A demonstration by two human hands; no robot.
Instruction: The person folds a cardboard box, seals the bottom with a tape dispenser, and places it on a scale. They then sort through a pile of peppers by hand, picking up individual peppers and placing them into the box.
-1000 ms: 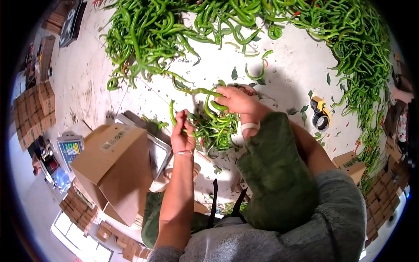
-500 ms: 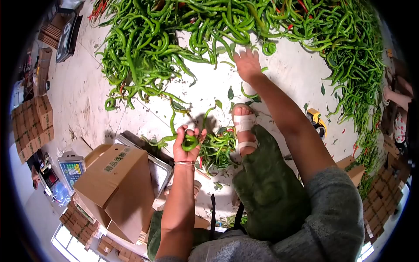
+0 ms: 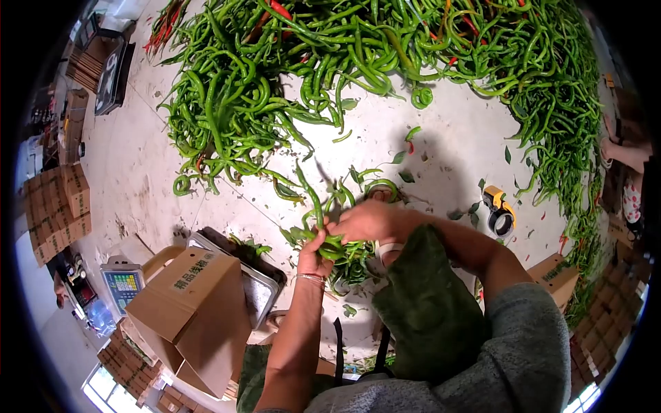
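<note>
Long green chili peppers [image 3: 313, 199] stick up out of my left hand [image 3: 314, 256], whose fingers are wrapped round them. One pepper in that grip is long and nearly straight, and others curl below it. My right hand [image 3: 368, 221] meets the left one at these peppers, its fingers closed at them; the exact hold of the fingertips is partly hidden. Under both hands lies a small heap of green chilies [image 3: 352, 268] with leaves, beside my sandalled foot. A big pile of green chilies [image 3: 227, 103], with a few red ones among them, spreads over the floor ahead.
At the left an open cardboard box [image 3: 189, 296] stands on a platform scale [image 3: 258, 286] with a keypad display [image 3: 124, 283]. A yellow tape dispenser [image 3: 499, 210] lies to the right. Stacked cartons [image 3: 55, 213] line the sides. Another person's arm [image 3: 628, 153] shows at the far right.
My right hand has come back from the far floor by the big pile to my left hand. The left hand has closed round the peppers, where its fingers were partly spread before.
</note>
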